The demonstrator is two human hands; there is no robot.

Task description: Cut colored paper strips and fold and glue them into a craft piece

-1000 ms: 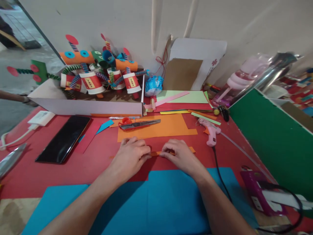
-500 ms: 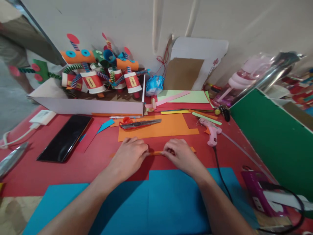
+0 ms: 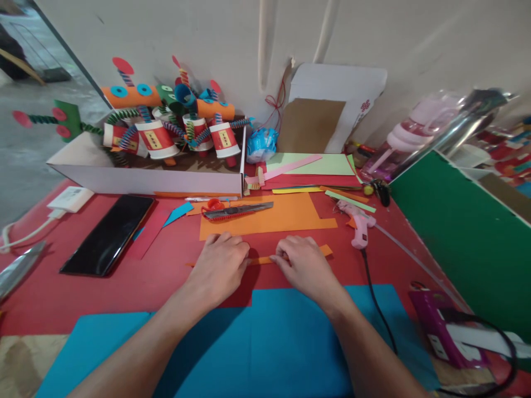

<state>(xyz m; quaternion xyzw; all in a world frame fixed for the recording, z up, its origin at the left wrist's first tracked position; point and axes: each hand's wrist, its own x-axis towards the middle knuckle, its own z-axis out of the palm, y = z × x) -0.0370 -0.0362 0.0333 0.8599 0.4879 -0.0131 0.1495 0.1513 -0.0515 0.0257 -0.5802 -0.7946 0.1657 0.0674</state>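
Note:
Stretched sideways between both hands is a narrow orange paper strip (image 3: 260, 260). My left hand (image 3: 222, 260) has its fingers curled closed on the strip's left part, and a thin end shows past it on the left. My right hand (image 3: 305, 262) pinches the strip with thumb and fingers; a wider orange end sticks out to its right. The undersides of both hands are hidden. Beyond them lies an orange paper sheet (image 3: 290, 213) with a utility knife (image 3: 238, 210) on it. Blue paper (image 3: 298, 337) spreads under my forearms.
A pink glue gun (image 3: 362, 226) with a black cord lies right. A phone (image 3: 108, 235) and white charger (image 3: 71, 199) lie left. Behind stands a white box (image 3: 145, 179) of paper-cup figures (image 3: 155, 141). A green board (image 3: 460, 237) and purple box (image 3: 442, 326) border the right side.
My right hand has shifted slightly left along the strip, and more of the strip's right end shows. My left hand has barely moved. The person at the far left has gone from view.

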